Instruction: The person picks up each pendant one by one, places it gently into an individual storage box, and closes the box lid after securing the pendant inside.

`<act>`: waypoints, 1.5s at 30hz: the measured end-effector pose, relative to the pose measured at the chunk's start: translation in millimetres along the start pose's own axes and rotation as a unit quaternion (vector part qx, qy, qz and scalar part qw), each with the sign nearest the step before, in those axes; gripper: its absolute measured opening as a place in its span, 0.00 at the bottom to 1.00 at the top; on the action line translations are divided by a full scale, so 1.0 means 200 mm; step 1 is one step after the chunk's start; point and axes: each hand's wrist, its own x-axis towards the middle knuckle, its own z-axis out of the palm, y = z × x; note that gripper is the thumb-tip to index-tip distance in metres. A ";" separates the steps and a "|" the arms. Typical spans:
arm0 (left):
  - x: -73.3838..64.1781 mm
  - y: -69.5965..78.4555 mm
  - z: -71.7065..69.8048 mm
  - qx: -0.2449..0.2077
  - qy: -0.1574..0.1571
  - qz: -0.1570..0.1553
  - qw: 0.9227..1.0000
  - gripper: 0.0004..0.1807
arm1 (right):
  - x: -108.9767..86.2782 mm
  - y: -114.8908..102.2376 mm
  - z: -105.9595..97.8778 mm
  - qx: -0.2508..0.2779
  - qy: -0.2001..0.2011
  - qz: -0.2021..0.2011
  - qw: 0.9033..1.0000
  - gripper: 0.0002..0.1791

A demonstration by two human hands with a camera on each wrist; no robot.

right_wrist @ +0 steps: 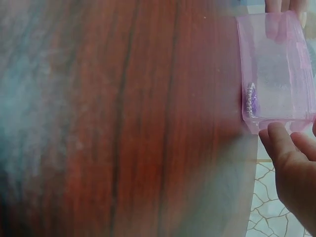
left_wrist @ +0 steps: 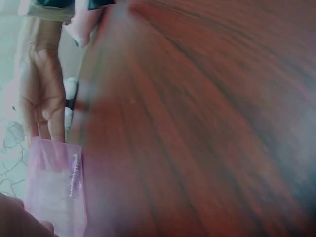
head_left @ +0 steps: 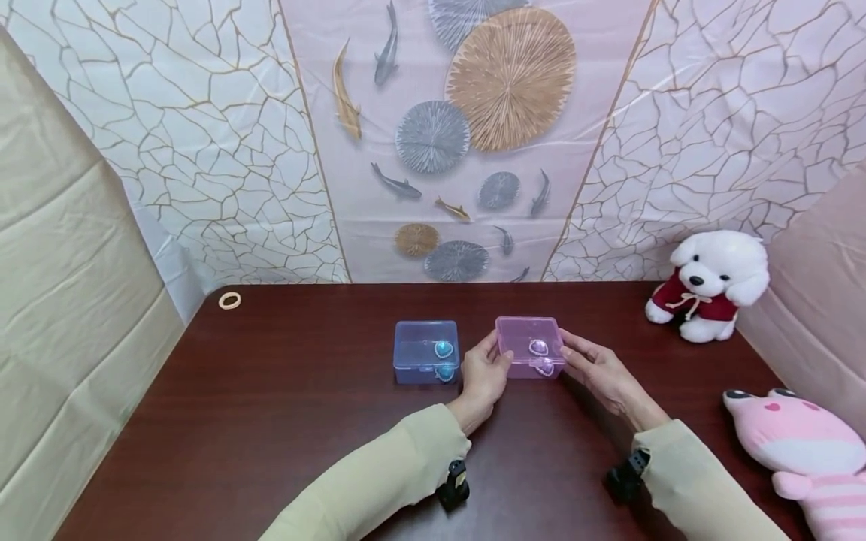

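Note:
A clear pink lidded box (head_left: 528,330) is held between both hands over the middle of the table. Its lid is closed. Through the lid and the front wall shows a purple gem with a beaded rim (head_left: 538,347). My left hand (head_left: 483,379) grips the box's left side, thumb at the front corner. On the opposite side, my right hand (head_left: 604,373) holds the box with its fingers and thumb. Just left of the left hand stands a clear blue lidded box (head_left: 416,346), also closed, with a blue beaded gem (head_left: 443,349) visible through it.
A pale ring (head_left: 230,300) lies at the back left corner of the dark wooden table (head_left: 271,436). A white plush dog (head_left: 717,278) in a red top sits at the back right. Nearer on the right lies a pink plush toy (head_left: 798,436). Patterned cloth hangs behind the table.

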 end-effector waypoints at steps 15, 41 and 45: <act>0.01 0.25 -0.24 0.221 -0.092 0.090 0.967 0.36 | 0.02 -0.06 -0.04 -0.270 0.079 -0.070 0.957 0.30; 0.23 0.24 -1.10 0.678 -0.047 0.107 0.725 0.38 | 0.07 -0.12 -0.11 -0.612 0.129 -0.034 0.779 0.36; 0.22 0.25 -1.11 0.683 -0.046 0.107 0.721 0.38 | 0.06 -0.12 -0.13 -0.609 0.134 -0.044 0.780 0.36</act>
